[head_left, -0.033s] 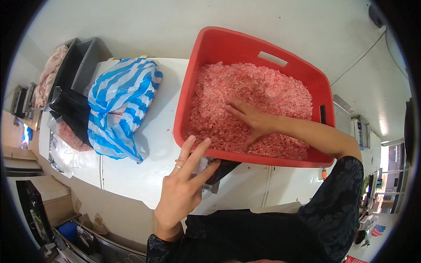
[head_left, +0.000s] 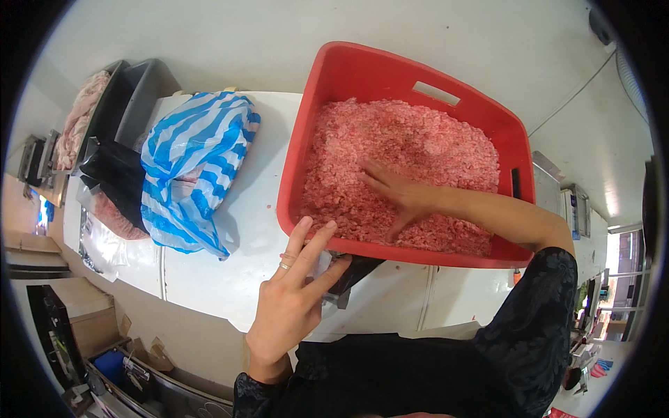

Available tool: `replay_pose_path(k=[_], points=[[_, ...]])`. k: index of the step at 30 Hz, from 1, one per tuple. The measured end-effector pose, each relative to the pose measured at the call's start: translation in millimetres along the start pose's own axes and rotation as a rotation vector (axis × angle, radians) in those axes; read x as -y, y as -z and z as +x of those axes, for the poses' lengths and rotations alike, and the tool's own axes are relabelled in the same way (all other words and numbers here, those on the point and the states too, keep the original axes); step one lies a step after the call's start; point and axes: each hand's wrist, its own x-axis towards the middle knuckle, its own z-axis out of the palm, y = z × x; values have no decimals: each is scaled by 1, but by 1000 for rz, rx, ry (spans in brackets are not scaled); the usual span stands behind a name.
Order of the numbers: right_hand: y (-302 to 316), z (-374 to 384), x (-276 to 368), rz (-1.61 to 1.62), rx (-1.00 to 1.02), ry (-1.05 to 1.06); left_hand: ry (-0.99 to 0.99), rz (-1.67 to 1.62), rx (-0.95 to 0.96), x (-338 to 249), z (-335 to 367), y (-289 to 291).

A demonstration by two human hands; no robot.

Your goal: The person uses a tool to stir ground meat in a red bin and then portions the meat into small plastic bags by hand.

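White counter (head_left: 237, 258): carries all items. Red tub (head_left: 334, 90), right side, full of pink minced meat (head_left: 418, 146). Blue-and-white striped bag (head_left: 191, 164) lies left of the tub, apart from it. Grey bins (head_left: 136, 94) stand at the far left with pale meat inside. A dark object with clear wrapping (head_left: 341, 275) sits beneath the tub's near rim.

Right hand (head_left: 397, 195): flat, fingers spread, pressed into the mince, holding nothing. Left hand (head_left: 293, 299): open, fingers extended, touching the near rim. No change against the other frame; both hands unmoved.
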Motion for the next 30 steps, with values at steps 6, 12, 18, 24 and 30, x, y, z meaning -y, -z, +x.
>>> replay_pose_path(k=[6,12,18,24,30], points=[[-14,70,-2,120,203,236,65,7,39,-4,-1,1],[-55,74,6,513,254,271,102,-4,14,-7,-2,-3],[-57,80,29,486,91,237,137,2,7,-10,-2,-6],[-44,62,30,595,204,97,126,62,20,-10,4,0],[-35,48,37,741,211,-76,136,43,-18,-16,6,0]])
